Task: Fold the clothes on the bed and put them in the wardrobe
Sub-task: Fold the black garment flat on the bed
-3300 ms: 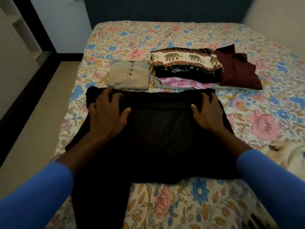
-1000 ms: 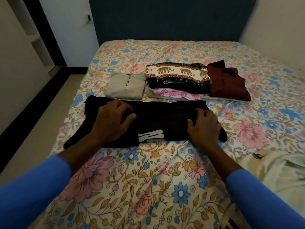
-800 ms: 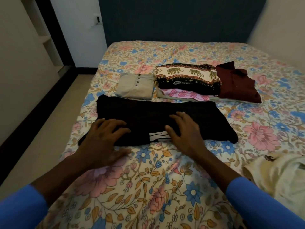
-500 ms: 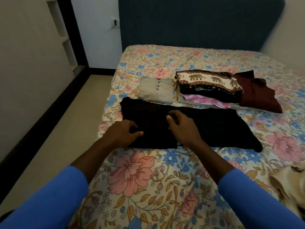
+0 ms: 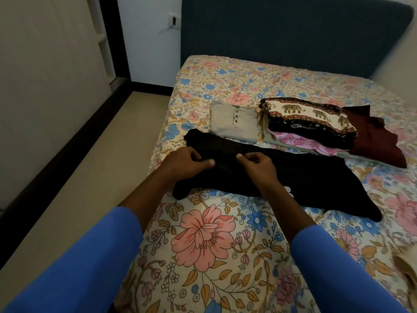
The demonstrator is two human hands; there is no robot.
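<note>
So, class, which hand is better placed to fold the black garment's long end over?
Probably the right hand: it pinches the garment nearer the long end, which trails rightward; the left hand grips the other end.

Left hand (image 5: 187, 164), right hand (image 5: 257, 167) (both pinching).

Flowers, elephants and plain colours
The sheet (image 5: 203, 233) is cream with pink and blue flowers. The long cloth (image 5: 316, 177) is black. The small shirt (image 5: 225, 125) is grey-brown, the far shirt (image 5: 379, 143) dark red. The top cloth (image 5: 302, 111) has brown elephants on white. The sleeves (image 5: 74, 267) are blue.
</note>
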